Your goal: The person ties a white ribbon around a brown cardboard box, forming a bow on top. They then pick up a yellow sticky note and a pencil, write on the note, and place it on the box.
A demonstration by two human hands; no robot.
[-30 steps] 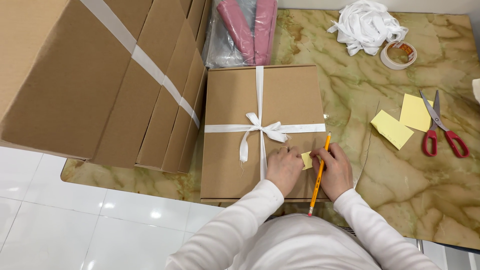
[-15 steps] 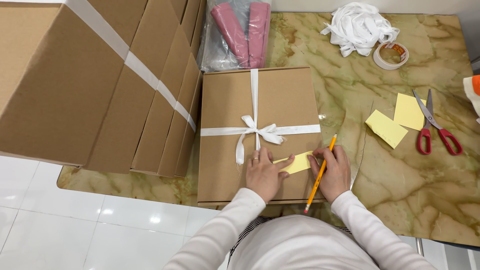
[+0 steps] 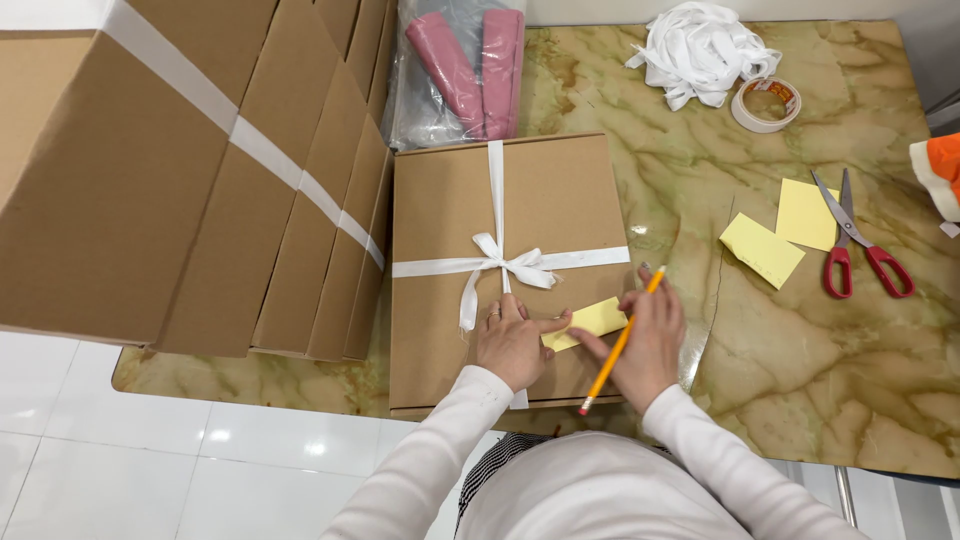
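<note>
My left hand lies flat on the near part of the flat cardboard box, fingers extended, thumb tip pressing the left end of a yellow sticky note; it grips nothing. My right hand is closed around a yellow pencil, which slants with its tip toward me, and its fingers touch the note's right end. The note sits on the box lid, just near of the white ribbon bow. To the right on the marble table: two more yellow notes and red-handled scissors. Far right: a tape roll.
</note>
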